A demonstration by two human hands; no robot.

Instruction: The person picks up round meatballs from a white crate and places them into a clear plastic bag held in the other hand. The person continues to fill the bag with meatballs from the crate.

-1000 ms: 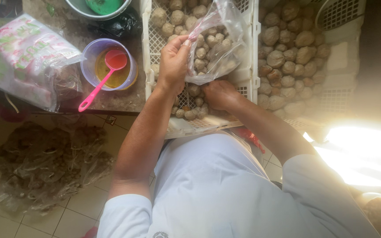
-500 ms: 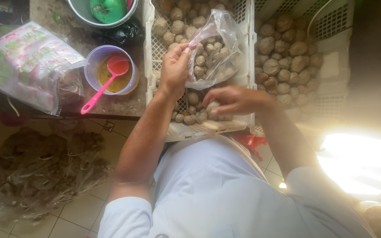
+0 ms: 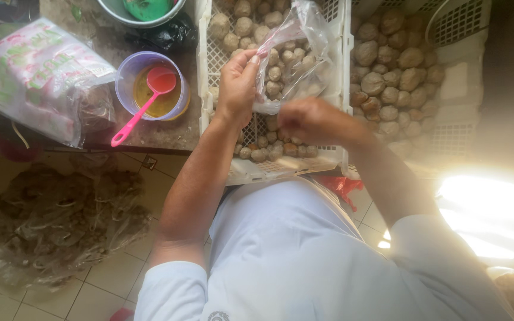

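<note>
Head view: upright clear bag (image 3: 292, 59) opens upward.

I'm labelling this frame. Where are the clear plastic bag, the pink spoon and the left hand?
clear plastic bag (image 3: 297, 65), head view, on its side.
pink spoon (image 3: 160, 81), head view, on its bowl.
left hand (image 3: 237, 89), head view, back of hand.

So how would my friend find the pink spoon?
Start at the white slatted crate full of brown balls and look just to its left, on the stone counter. There a round purple bowl holds yellow liquid. The pink spoon rests in it, the only bright pink thing there.
</note>
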